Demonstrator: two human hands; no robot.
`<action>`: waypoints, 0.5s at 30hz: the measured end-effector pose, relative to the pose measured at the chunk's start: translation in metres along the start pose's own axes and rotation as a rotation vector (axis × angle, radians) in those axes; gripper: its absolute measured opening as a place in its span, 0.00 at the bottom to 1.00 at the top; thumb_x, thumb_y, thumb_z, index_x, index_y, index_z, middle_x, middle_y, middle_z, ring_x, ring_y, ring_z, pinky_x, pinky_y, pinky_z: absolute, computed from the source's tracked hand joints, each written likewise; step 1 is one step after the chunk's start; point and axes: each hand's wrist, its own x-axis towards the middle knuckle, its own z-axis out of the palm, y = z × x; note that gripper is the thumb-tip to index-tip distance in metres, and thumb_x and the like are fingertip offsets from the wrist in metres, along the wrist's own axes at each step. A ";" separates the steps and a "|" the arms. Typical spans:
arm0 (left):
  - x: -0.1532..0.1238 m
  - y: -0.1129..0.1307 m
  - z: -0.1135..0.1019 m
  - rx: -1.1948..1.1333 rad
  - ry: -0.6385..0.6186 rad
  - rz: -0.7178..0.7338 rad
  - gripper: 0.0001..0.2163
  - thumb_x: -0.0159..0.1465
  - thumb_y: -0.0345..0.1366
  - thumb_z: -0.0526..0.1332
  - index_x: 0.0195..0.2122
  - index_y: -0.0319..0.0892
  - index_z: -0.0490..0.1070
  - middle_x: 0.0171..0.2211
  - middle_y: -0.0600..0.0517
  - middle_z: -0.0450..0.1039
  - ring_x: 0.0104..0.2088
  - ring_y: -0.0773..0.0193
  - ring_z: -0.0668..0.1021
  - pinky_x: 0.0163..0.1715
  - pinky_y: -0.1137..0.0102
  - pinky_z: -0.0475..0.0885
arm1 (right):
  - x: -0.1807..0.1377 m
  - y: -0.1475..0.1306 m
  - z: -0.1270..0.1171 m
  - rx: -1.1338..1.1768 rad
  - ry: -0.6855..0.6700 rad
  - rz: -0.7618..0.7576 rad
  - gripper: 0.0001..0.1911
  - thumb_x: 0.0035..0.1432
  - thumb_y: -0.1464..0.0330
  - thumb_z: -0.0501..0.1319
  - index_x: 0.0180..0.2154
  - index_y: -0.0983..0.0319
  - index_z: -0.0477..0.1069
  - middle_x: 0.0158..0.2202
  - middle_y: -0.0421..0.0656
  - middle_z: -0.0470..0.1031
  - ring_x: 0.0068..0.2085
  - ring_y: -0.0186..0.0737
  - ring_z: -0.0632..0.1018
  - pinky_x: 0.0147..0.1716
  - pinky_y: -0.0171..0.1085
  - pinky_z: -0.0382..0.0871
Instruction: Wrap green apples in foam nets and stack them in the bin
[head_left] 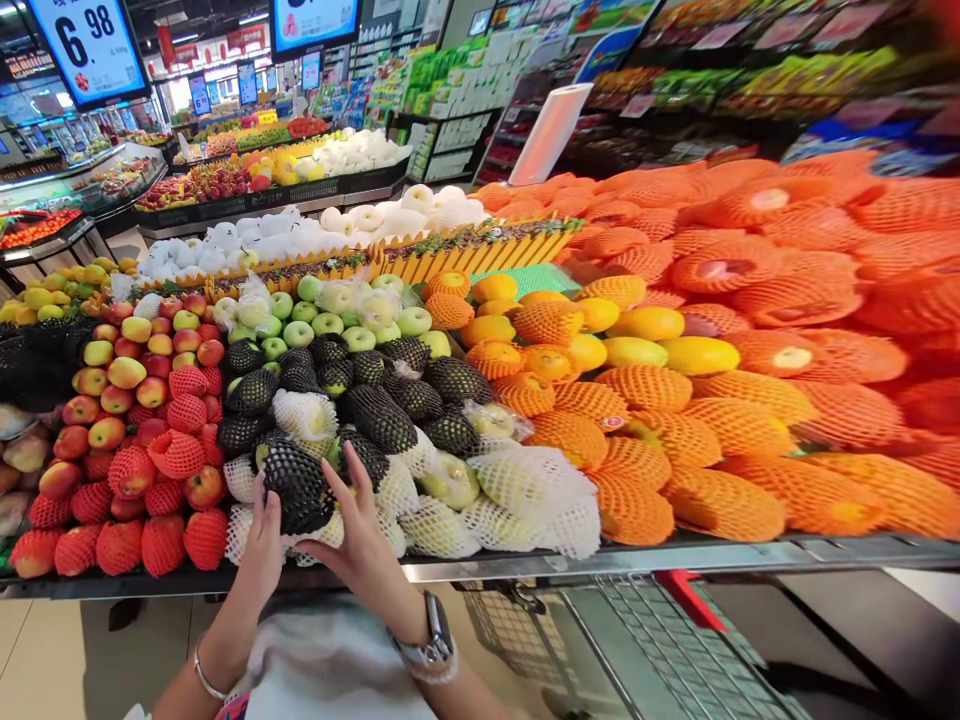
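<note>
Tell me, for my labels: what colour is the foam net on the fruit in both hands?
Black foam net, clearest in the head view.

Fruit in coloured mesh sleeves
Black net on the held fruit (pixel 298 487); white nets (pixel 525 490) beside it, red-netted apples (pixel 161 540), orange-netted oranges (pixel 637 460), green apples (pixel 330 323) behind.

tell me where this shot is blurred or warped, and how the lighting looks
Head view: bright, even store lighting with no hard shadows; both hands, left and right, and the black-netted fruit are sharp; the orange-netted fruit at right smears and stretches; the shelf edge bows from wide-angle distortion.
</note>
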 end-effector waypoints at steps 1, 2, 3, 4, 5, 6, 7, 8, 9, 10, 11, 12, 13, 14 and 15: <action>-0.003 0.005 0.000 0.033 0.004 0.018 0.35 0.66 0.61 0.48 0.66 0.42 0.58 0.69 0.43 0.57 0.70 0.54 0.57 0.67 0.59 0.58 | 0.003 0.001 -0.002 0.048 -0.078 -0.011 0.51 0.54 0.66 0.70 0.69 0.48 0.41 0.71 0.52 0.40 0.71 0.62 0.53 0.64 0.61 0.58; -0.005 0.010 0.000 0.068 -0.005 0.043 0.34 0.66 0.60 0.49 0.64 0.41 0.62 0.67 0.42 0.60 0.69 0.53 0.60 0.67 0.59 0.57 | 0.005 0.002 -0.002 0.089 -0.135 -0.010 0.53 0.52 0.67 0.72 0.69 0.48 0.42 0.70 0.52 0.45 0.69 0.59 0.57 0.64 0.58 0.60; -0.007 0.015 -0.001 0.104 -0.027 0.074 0.33 0.66 0.59 0.49 0.62 0.39 0.65 0.65 0.41 0.64 0.67 0.52 0.63 0.67 0.58 0.57 | 0.006 0.003 -0.002 0.122 -0.168 0.001 0.53 0.50 0.68 0.73 0.69 0.50 0.44 0.68 0.52 0.50 0.68 0.57 0.60 0.64 0.56 0.61; -0.008 0.019 -0.002 0.138 -0.057 0.106 0.32 0.66 0.58 0.50 0.60 0.37 0.68 0.63 0.39 0.67 0.65 0.51 0.66 0.67 0.56 0.58 | 0.006 0.004 -0.001 0.148 -0.177 0.019 0.53 0.48 0.70 0.74 0.68 0.51 0.46 0.66 0.52 0.54 0.67 0.56 0.62 0.64 0.54 0.61; -0.008 0.023 -0.004 0.170 -0.078 0.131 0.31 0.67 0.57 0.50 0.58 0.37 0.70 0.60 0.39 0.70 0.64 0.49 0.69 0.67 0.54 0.58 | 0.005 0.005 0.001 0.168 -0.168 0.038 0.51 0.47 0.71 0.74 0.67 0.52 0.49 0.64 0.52 0.56 0.65 0.55 0.64 0.64 0.53 0.62; -0.007 0.026 -0.007 0.195 -0.092 0.150 0.30 0.67 0.57 0.51 0.57 0.36 0.71 0.59 0.38 0.72 0.62 0.48 0.71 0.66 0.53 0.59 | 0.005 0.006 0.003 0.184 -0.147 0.050 0.49 0.46 0.72 0.73 0.65 0.53 0.51 0.63 0.51 0.58 0.64 0.54 0.65 0.64 0.53 0.62; -0.006 0.029 -0.011 0.210 -0.107 0.168 0.29 0.67 0.56 0.52 0.56 0.37 0.72 0.58 0.38 0.73 0.61 0.48 0.72 0.65 0.52 0.60 | 0.005 0.007 0.005 0.197 -0.128 0.052 0.47 0.46 0.73 0.72 0.64 0.54 0.53 0.61 0.51 0.60 0.63 0.53 0.66 0.63 0.52 0.63; -0.005 0.031 -0.015 0.211 -0.133 0.184 0.28 0.66 0.54 0.54 0.57 0.37 0.71 0.58 0.39 0.73 0.61 0.48 0.72 0.64 0.52 0.61 | 0.006 0.007 0.006 0.205 -0.109 0.047 0.45 0.46 0.73 0.71 0.63 0.54 0.55 0.60 0.50 0.61 0.62 0.53 0.68 0.62 0.52 0.64; -0.002 0.033 -0.019 0.194 -0.168 0.198 0.27 0.66 0.53 0.55 0.58 0.38 0.70 0.57 0.40 0.73 0.60 0.48 0.73 0.63 0.52 0.64 | 0.011 0.009 0.005 0.205 -0.087 0.036 0.43 0.46 0.73 0.71 0.62 0.55 0.57 0.59 0.50 0.63 0.61 0.53 0.69 0.62 0.51 0.64; 0.000 0.034 -0.025 0.156 -0.212 0.211 0.27 0.67 0.52 0.55 0.60 0.40 0.69 0.57 0.40 0.74 0.58 0.49 0.75 0.61 0.53 0.67 | 0.018 0.011 0.002 0.194 -0.062 0.021 0.41 0.47 0.72 0.70 0.61 0.55 0.58 0.58 0.49 0.64 0.59 0.53 0.70 0.61 0.51 0.65; 0.002 0.035 -0.031 0.103 -0.249 0.230 0.26 0.67 0.51 0.55 0.61 0.41 0.67 0.57 0.41 0.74 0.56 0.50 0.76 0.58 0.54 0.70 | 0.029 0.014 -0.004 0.168 -0.033 0.008 0.39 0.47 0.70 0.70 0.60 0.55 0.59 0.57 0.49 0.65 0.59 0.53 0.70 0.61 0.51 0.65; 0.004 0.035 -0.038 0.043 -0.267 0.253 0.26 0.68 0.51 0.54 0.62 0.42 0.65 0.57 0.41 0.74 0.55 0.52 0.78 0.56 0.56 0.72 | 0.042 0.019 -0.010 0.121 0.007 -0.001 0.37 0.49 0.69 0.69 0.60 0.55 0.59 0.56 0.49 0.66 0.58 0.53 0.70 0.61 0.52 0.64; 0.006 0.035 -0.046 -0.012 -0.258 0.283 0.25 0.69 0.50 0.54 0.63 0.42 0.65 0.57 0.41 0.74 0.53 0.53 0.79 0.54 0.57 0.73 | 0.059 0.025 -0.019 0.053 0.051 -0.005 0.35 0.51 0.67 0.68 0.59 0.56 0.59 0.56 0.50 0.66 0.59 0.53 0.70 0.61 0.52 0.64; 0.008 0.035 -0.055 -0.052 -0.220 0.316 0.24 0.69 0.49 0.54 0.62 0.43 0.66 0.56 0.41 0.74 0.52 0.54 0.79 0.53 0.59 0.74 | 0.076 0.032 -0.027 -0.027 0.076 0.011 0.35 0.52 0.65 0.68 0.60 0.58 0.59 0.57 0.52 0.66 0.59 0.54 0.70 0.61 0.52 0.63; 0.010 0.034 -0.065 -0.073 -0.165 0.350 0.22 0.69 0.48 0.54 0.60 0.42 0.68 0.56 0.41 0.75 0.51 0.55 0.80 0.53 0.60 0.74 | 0.095 0.040 -0.035 -0.117 0.074 0.044 0.37 0.52 0.64 0.68 0.61 0.60 0.58 0.56 0.54 0.66 0.58 0.56 0.70 0.60 0.52 0.64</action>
